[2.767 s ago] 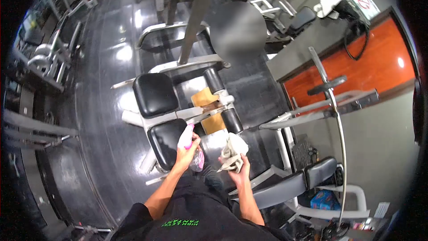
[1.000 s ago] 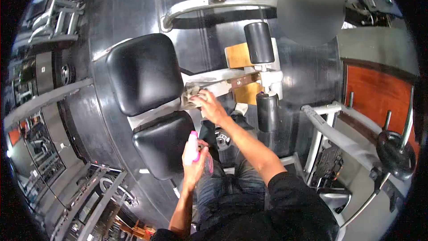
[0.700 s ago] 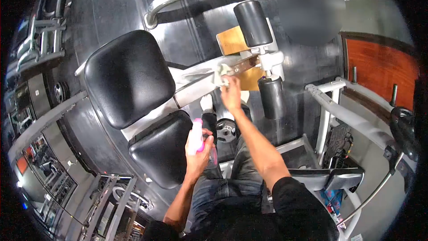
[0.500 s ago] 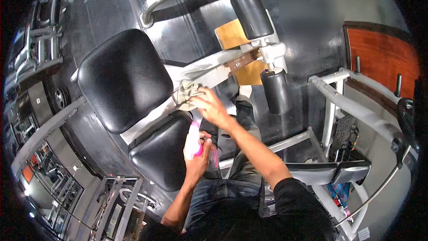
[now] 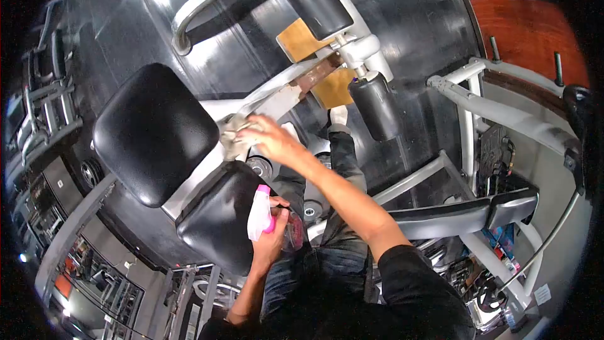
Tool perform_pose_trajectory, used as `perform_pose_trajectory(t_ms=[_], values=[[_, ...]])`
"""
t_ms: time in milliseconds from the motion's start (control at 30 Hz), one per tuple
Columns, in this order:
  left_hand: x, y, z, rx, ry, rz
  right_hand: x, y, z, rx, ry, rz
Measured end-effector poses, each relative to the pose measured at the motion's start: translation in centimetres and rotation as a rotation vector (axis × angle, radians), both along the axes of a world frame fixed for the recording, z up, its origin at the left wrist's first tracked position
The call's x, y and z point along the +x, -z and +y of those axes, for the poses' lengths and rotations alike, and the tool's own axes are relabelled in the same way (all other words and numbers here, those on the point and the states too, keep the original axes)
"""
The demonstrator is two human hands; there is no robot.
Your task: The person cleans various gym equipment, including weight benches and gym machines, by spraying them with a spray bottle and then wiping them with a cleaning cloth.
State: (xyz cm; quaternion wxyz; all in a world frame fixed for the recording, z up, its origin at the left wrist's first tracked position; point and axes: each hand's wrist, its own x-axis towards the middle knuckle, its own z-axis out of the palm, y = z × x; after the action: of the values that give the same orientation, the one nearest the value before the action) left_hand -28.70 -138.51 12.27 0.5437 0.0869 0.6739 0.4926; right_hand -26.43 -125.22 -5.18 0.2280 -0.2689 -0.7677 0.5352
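Observation:
My right hand (image 5: 267,138) grips a crumpled light-coloured cloth (image 5: 236,135). The cloth is against the white metal frame (image 5: 204,173) of an exercise bench, between its two black pads. In my left hand (image 5: 272,236) is a spray bottle (image 5: 259,213) with a white and pink head and a clear pinkish body, its fingers wrapped round the neck. The larger black pad (image 5: 154,135) lies left of the cloth. A second black pad (image 5: 220,217) sits below it, close behind the spray head.
Black foam rollers (image 5: 318,5) stand at the far end of the bench's beam, above a wooden footplate (image 5: 333,88). To the right is another machine with a grey tubular frame (image 5: 503,116) and a long black pad (image 5: 440,219). A curved metal bar (image 5: 207,0) lies beyond.
My right hand and the cloth have moved left and slightly down along the frame, towards the gap between the pads. The left hand still holds the spray bottle. The view has shifted.

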Motion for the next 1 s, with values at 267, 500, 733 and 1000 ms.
perform_pose_trajectory(t_ms=[267,500,733,1000], values=[[0.4,0.7,3.3,0.007,0.160,0.077,10.7,1.9,8.7,-0.300,0.419,-0.468],[2.9,3.0,6.1,0.061,0.296,-0.003,19.9,-0.6,14.0,0.318,0.653,-0.621],[4.5,8.0,11.3,0.143,0.505,0.078,18.0,0.8,17.1,0.267,0.353,-0.794],[5.5,14.8,14.2,0.100,0.544,-0.044,24.4,-0.1,10.9,0.352,0.286,-0.714]])
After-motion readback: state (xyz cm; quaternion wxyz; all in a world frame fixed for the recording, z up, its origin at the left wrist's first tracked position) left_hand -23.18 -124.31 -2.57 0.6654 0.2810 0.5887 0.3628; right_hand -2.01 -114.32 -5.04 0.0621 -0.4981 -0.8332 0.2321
